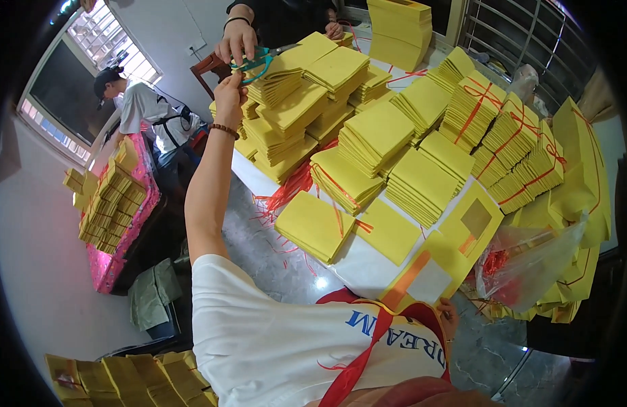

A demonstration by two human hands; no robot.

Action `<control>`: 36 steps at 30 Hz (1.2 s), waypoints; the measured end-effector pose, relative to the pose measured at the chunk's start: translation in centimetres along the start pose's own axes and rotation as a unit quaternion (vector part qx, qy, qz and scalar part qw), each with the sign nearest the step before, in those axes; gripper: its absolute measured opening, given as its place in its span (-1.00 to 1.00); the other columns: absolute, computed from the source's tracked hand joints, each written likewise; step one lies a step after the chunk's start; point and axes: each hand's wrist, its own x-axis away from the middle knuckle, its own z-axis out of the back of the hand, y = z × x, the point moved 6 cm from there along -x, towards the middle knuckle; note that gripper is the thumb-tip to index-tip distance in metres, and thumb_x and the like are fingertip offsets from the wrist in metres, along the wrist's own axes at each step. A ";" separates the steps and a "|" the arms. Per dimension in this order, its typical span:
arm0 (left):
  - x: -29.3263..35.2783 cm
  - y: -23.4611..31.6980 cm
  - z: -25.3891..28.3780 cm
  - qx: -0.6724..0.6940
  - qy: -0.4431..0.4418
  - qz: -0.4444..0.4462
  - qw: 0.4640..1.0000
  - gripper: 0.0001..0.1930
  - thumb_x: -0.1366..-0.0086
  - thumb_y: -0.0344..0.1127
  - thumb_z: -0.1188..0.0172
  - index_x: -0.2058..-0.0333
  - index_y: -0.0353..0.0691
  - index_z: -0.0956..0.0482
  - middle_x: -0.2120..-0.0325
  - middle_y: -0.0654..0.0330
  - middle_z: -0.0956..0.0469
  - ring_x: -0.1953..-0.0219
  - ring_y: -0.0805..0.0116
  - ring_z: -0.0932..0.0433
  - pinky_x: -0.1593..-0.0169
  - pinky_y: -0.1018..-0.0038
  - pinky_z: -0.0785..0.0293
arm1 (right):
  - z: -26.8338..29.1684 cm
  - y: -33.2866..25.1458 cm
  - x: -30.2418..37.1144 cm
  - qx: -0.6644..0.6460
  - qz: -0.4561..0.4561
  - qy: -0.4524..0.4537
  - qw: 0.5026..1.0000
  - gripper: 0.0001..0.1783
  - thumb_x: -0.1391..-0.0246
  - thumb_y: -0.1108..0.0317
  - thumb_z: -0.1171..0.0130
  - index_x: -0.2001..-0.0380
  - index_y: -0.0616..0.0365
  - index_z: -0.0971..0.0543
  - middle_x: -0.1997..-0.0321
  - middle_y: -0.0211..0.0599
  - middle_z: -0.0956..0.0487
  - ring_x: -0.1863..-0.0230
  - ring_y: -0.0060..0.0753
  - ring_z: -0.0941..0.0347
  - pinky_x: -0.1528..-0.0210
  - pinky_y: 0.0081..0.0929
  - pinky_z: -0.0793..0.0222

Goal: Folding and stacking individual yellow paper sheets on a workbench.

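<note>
Evidently the left hand (226, 95) is at full reach, arm stretched to the far left of the table (354, 273), a beaded bracelet (223, 131) on the wrist. Its fingers are drawn in narrow, pinching the lower handle loop of a pair of teal-handled scissors (264, 57). Scissors sit above the far-left paper stacks (293, 108), blades pointing right. A co-worker's hand (237, 41), dark sleeve, comes from the far side and rests on the same handles from above; which of the two bears the weight, cannot tell.

Right hand (449, 317) is low, close to the body, by the near edge of a yellow sheet (456, 241) with cut-out openings and an orange strip. Fingers look partly curled; whether they grip the sheet, cannot tell.

Around them: folded yellow paper in piles over most of the table. Loose red string (293, 186) spills off the left edge, between stacks and floor. On the right, tied bundles (473, 112) wear crossed red string. A clear plastic bag (534, 268), red material inside, lies against more yellow paper.

Further left, a second person (154, 115) in dark cap and white top stands by a pink-covered table (102, 268) bearing piled yellow packs (117, 197).
</note>
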 end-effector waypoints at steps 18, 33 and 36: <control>10.2 -2.6 -5.4 -0.227 -0.246 0.040 0.941 -0.72 -0.23 -0.21 -0.03 0.19 -0.27 -0.47 0.41 0.30 -0.51 0.44 0.57 -0.44 0.38 0.64 -0.31 | 1.6 3.1 0.8 0.060 -0.010 0.030 0.998 -0.85 0.12 0.65 0.01 0.45 0.22 -0.49 0.06 -0.18 -0.43 0.00 -0.30 -0.33 -0.05 -0.46 -0.20; 16.0 -20.1 1.3 -0.159 -0.353 0.311 0.868 -0.75 -0.24 -0.29 0.01 0.21 -0.28 -0.53 0.31 0.26 -0.55 0.27 0.54 -0.47 0.14 0.59 -0.37 | 1.6 2.5 0.2 -0.015 -0.010 0.002 1.000 -0.88 0.04 0.59 -0.03 0.39 0.19 -0.50 0.00 -0.20 -0.41 -0.04 -0.31 -0.31 -0.06 -0.43 -0.22; 16.3 -22.1 0.2 -0.117 -0.415 0.350 0.831 -0.68 -0.26 -0.20 0.06 0.16 -0.30 -0.51 0.24 0.20 -0.54 0.19 0.47 -0.48 0.04 0.54 -0.36 | 1.8 3.0 0.1 -0.018 -0.017 0.009 1.000 -0.89 0.04 0.59 -0.03 0.41 0.19 -0.49 0.00 -0.20 -0.41 -0.05 -0.31 -0.30 -0.06 -0.43 -0.21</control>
